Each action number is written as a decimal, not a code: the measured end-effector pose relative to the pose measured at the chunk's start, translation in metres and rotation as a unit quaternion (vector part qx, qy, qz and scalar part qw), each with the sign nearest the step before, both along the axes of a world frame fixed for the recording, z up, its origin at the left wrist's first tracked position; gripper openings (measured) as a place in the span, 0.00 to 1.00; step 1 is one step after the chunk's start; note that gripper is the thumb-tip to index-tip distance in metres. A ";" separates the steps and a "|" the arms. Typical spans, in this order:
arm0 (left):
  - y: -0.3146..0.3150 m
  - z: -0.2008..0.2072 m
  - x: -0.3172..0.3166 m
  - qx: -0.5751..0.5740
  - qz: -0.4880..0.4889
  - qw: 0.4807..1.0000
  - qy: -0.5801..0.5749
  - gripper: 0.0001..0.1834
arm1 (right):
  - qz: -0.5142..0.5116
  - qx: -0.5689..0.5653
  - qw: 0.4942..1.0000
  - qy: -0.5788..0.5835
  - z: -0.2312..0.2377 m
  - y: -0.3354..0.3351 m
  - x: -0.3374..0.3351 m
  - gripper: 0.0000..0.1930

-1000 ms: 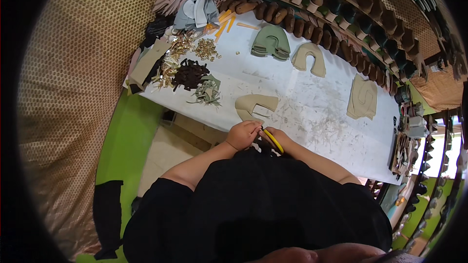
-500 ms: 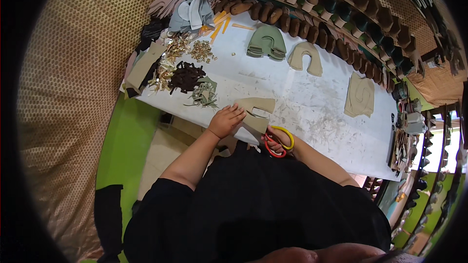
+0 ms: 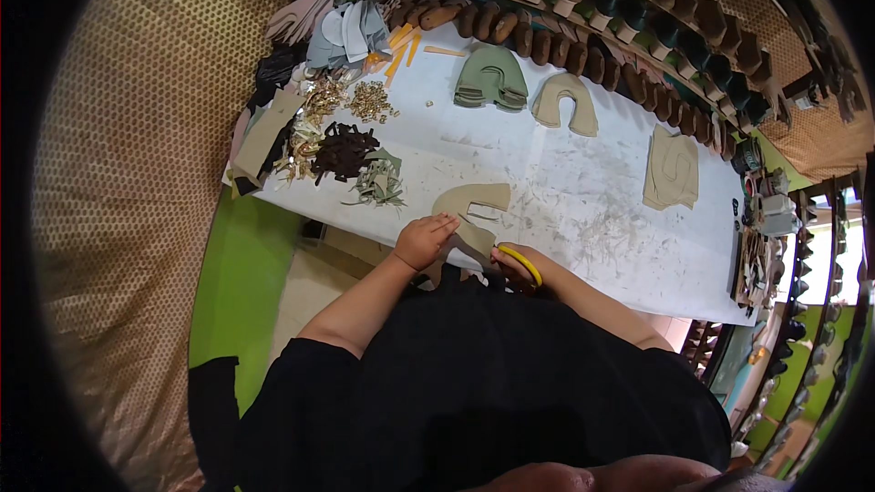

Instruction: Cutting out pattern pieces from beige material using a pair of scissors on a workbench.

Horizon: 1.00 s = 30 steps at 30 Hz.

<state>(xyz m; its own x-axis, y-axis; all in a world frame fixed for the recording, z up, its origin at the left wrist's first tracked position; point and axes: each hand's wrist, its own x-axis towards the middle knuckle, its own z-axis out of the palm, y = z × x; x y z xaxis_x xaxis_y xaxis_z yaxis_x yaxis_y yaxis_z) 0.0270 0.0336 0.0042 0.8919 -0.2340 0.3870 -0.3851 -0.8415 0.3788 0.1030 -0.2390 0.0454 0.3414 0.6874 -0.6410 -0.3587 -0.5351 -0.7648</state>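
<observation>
At the table's near edge lies a beige U-shaped cut piece [image 3: 472,196] of thin sheet material, one arm of it reaching toward my body. My left hand [image 3: 425,243] has hold of it at the curve's near side, fingers together on top and thumb hidden. A pair of scissors with a yellow handle loop [image 3: 522,261] is in my right hand [image 3: 508,266], close to the piece's near end. Its blades are mostly hidden, so I cannot tell how far they are apart.
Green U-shaped pieces [image 3: 492,79] are stacked at the back, beside beige ones [image 3: 567,105]. Flat beige sheets [image 3: 672,169] lie at right. Dark strips [image 3: 346,151], green scraps [image 3: 380,180] and gold bits [image 3: 372,102] sit at left. Shoe lasts [image 3: 540,47] line the back.
My left hand's fingers have drawn together and moved slightly nearer my body. The scissors have turned in my right hand, and the red handle loop has gone from sight.
</observation>
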 end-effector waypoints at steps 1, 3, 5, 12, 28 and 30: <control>0.001 0.000 0.001 0.000 -0.005 1.000 -0.006 0.18 | 0.007 0.007 0.997 -0.075 -0.007 -0.001 -0.002 0.29; 0.002 -0.002 0.001 0.000 -0.009 1.000 -0.012 0.18 | 0.015 0.015 0.989 -0.149 -0.008 0.001 -0.003 0.30; 0.002 -0.004 -0.001 0.000 -0.016 1.000 -0.008 0.17 | 0.058 -0.043 0.983 -0.166 -0.005 0.004 -0.003 0.31; -0.010 -0.016 -0.007 -0.013 -0.046 0.999 0.005 0.18 | 0.069 -0.121 0.971 -0.194 -0.001 0.002 -0.013 0.28; -0.008 -0.025 -0.009 0.006 -0.051 0.999 0.007 0.15 | 0.027 -0.119 0.964 -0.235 -0.017 0.002 -0.039 0.28; -0.008 -0.024 -0.008 -0.008 -0.051 0.999 0.015 0.15 | 0.018 -0.120 0.965 -0.233 -0.012 0.006 -0.041 0.28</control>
